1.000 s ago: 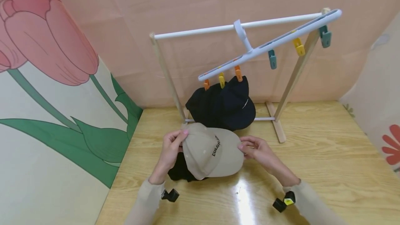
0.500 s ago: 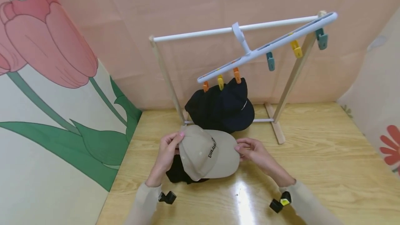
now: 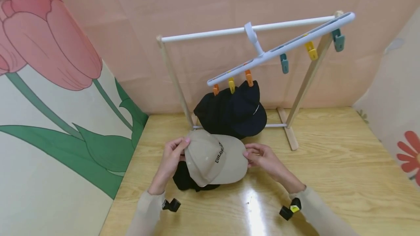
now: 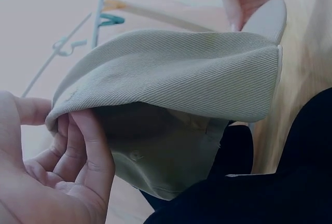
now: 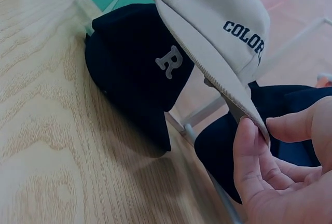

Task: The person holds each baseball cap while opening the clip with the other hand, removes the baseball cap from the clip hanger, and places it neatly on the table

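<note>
Between both hands, a beige baseball cap (image 3: 203,156) with dark lettering is held above the table, its brim to the right. My left hand (image 3: 170,157) pinches the rim of its crown, thumb outside and fingers tucked under, as the left wrist view shows. The brim's edge is pinched by my right hand (image 3: 264,159) between thumb and fingers. Below and partly hidden by it, a dark cap (image 5: 140,53) with a letter R rests on the table. Behind hang dark caps (image 3: 242,115), held by orange and yellow clips on a pale hanger (image 3: 275,52).
A rack with a white top bar (image 3: 210,34) and wooden legs stands at the back of the wooden table (image 3: 341,177). The hanger hooks over the bar, tilted, its right end higher. Toward that end dangle green clips (image 3: 284,63) and a yellow clip (image 3: 311,51).
Both hands and the beige cap have shifted slightly left together, uncovering none of the grips. The caps on the hanger look the same.
</note>
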`<state>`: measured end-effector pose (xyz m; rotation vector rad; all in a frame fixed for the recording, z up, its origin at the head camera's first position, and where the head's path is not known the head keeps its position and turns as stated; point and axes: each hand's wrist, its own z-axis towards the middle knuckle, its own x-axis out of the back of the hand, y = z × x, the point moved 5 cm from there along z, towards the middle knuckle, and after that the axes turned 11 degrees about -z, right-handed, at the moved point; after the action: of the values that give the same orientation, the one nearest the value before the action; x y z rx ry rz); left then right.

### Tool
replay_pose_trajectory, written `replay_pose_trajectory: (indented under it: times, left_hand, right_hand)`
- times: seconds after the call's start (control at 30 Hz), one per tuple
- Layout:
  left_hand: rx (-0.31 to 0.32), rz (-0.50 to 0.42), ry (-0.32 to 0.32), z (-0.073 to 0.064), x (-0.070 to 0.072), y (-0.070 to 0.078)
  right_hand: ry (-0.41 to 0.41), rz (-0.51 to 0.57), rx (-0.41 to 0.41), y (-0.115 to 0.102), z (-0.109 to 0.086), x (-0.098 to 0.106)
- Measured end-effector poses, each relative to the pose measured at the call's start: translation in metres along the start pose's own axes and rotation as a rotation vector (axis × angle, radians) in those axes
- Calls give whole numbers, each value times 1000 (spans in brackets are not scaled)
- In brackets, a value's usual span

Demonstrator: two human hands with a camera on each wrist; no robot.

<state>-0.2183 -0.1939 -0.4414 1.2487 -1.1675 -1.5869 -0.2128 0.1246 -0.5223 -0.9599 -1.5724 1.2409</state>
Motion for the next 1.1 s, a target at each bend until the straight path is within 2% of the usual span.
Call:
replay_pose_trajectory:
  times: [0.2,0.5,0.7,0.93,1.1]
  left_hand:
    - [12,2,1,-2,5,-3]
    - [72,65,11,-6,16,-6]
    - [99,87,-12,-10,20,-8]
    - [124,133,-33,-12,23,-14]
    - [162,147,-33,-12,26,-18]
  right_hand:
    - [-8,-5,8,0,3,-1]
    - [6,20,4,8,6,-5]
    - [14,15,6,13,6,-8]
    - [61,-29,-4,18,10,-10]
    - [91,-21,-4,24,15,-13]
